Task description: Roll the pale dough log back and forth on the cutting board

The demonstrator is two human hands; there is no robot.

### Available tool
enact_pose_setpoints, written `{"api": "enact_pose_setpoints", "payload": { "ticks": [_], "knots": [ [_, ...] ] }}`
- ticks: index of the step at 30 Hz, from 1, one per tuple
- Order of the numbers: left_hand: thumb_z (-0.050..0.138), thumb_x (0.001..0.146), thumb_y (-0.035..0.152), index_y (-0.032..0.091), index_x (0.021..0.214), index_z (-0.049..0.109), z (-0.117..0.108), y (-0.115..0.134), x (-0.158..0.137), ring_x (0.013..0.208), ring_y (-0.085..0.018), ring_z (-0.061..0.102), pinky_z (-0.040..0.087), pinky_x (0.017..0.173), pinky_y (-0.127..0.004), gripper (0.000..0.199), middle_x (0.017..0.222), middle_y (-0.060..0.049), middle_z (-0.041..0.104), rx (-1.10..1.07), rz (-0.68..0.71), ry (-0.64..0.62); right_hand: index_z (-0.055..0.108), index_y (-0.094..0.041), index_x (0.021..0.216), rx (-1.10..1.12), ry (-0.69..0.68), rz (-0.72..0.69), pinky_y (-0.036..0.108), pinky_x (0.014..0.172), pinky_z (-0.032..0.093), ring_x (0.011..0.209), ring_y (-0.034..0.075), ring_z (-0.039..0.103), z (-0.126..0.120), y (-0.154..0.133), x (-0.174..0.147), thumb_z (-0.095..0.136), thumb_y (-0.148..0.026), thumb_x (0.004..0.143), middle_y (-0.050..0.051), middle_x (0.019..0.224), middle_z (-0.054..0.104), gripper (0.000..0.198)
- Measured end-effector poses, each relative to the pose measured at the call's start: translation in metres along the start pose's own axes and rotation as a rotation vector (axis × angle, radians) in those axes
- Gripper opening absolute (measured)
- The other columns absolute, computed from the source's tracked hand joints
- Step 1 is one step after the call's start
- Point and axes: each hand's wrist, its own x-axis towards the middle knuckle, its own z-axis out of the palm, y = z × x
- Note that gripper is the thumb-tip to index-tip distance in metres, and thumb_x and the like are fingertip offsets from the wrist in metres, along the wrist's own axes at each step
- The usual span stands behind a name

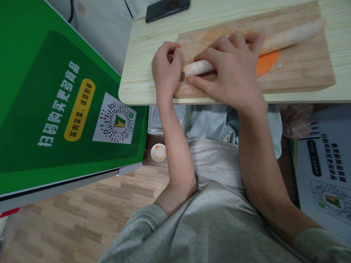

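Spread over a pale, flour-dusted rolling pin point(293, 36), my right hand point(233, 69) has its thumb on the near side and its fingers over the far side. The pin lies slanted along a wooden cutting board point(304, 73). Flat orange dough point(268, 63) shows beneath the pin, partly hidden by my right hand. My left hand point(168, 67) is closed at the board's left edge, close to the pin's near end. A small dark, shiny bit shows between its curled fingers, too little to name.
A black phone point(168, 8) lies at the back of the light wooden table point(142, 73). A green sign panel point(55, 95) stands on the left. Below are a white dish point(158, 152) with orange residue and folded cloths point(208, 118). A printed white box point(323, 153) is on the right.
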Motion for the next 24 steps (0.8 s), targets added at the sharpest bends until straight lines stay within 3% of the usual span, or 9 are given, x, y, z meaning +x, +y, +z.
{"api": "enact_pose_setpoints", "payload": {
  "ticks": [3,8,10,16,24],
  "knots": [
    [0.06,0.101,-0.001,0.029,0.084,0.065,-0.0001,-0.0007,0.0,0.109,-0.028,0.072,0.056,0.111,-0.044,0.035,0.102,-0.007,0.078,0.001,0.0,0.006,0.078,-0.038,0.13,0.016,0.006,-0.009,0.075,0.111,0.033,0.138,0.049,0.054,-0.0017,0.0003,-0.001,0.056,-0.068,0.1,0.011,0.14,0.074,0.048],
    [0.061,0.101,0.003,0.032,0.085,0.065,-0.0001,-0.006,0.0016,0.112,-0.028,0.072,0.057,0.111,-0.044,0.033,0.104,-0.005,0.079,0.012,0.012,0.001,0.073,-0.059,0.133,0.122,-0.045,0.009,0.082,0.103,0.026,0.139,0.055,0.049,-0.0071,-0.0002,0.001,0.052,-0.078,0.096,0.0,0.137,0.077,0.047],
    [0.061,0.102,0.004,0.03,0.087,0.066,0.0,-0.0076,0.0026,0.113,-0.028,0.071,0.056,0.112,-0.044,0.031,0.105,-0.005,0.078,0.019,0.016,-0.01,0.072,-0.061,0.134,0.136,-0.055,0.013,0.083,0.102,0.025,0.14,0.055,0.048,-0.008,-0.0006,0.0014,0.049,-0.08,0.095,0.0,0.137,0.077,0.049],
    [0.061,0.106,-0.002,0.027,0.09,0.065,-0.0002,-0.007,0.0027,0.107,-0.02,0.067,0.055,0.11,-0.04,0.033,0.102,-0.002,0.076,0.017,0.009,-0.025,0.077,-0.04,0.127,0.039,0.025,0.004,0.074,0.113,0.032,0.137,0.047,0.053,-0.0029,-0.0018,-0.0023,0.05,-0.076,0.103,0.008,0.139,0.075,0.051],
    [0.06,0.104,0.003,0.028,0.091,0.065,-0.0005,-0.0066,0.0008,0.117,-0.022,0.068,0.053,0.117,-0.04,0.029,0.106,-0.003,0.079,0.043,0.014,-0.026,0.078,-0.032,0.128,-0.003,0.036,-0.014,0.072,0.117,0.035,0.138,0.048,0.058,-0.0022,-0.0018,-0.0025,0.064,-0.064,0.102,0.013,0.136,0.075,0.044]
  ]
}}
